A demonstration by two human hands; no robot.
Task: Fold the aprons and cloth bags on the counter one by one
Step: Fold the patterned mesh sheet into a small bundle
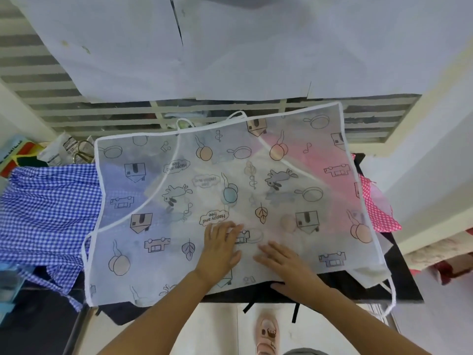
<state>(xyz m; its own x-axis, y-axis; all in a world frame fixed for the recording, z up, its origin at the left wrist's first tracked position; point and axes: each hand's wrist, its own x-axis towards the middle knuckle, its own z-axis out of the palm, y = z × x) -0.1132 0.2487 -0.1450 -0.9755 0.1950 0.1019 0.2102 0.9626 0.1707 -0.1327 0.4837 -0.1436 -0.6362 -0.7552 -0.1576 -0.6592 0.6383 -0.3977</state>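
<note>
Dark surface [399,283] is carrying a printed apron [230,180], lying doubled; left hand [220,249] and right hand [281,262] are pressing it flat-fingered, gripping nothing — likely smoothing the fold.

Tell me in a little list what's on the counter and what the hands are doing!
apron: see-through, cartoon prints, spread over the counter
left hand: flat on the apron, fingers straight
right hand: flat on the apron, beside the left hand
blue checked cloth: left side, partly under the apron
pink checked cloth: right side, partly under the apron
</note>
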